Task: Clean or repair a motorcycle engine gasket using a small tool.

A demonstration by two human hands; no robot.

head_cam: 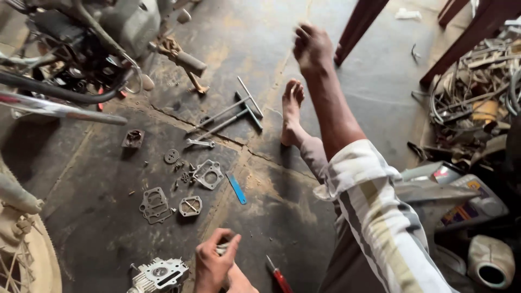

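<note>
Left hand [214,263] closed on small pale metal part [221,249] — grey, mostly hidden, beside finned cylinder head [160,274]

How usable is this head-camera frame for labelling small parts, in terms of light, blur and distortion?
Head view: soft, even daylight, no harsh glare; the gaskets and T-handle wrenches on the floor read sharply. The left hand at the bottom edge is cropped and slightly soft. Wide-angle stretch enlarges the striped sleeve. The motorcycle engine sits in darker shadow.
</note>
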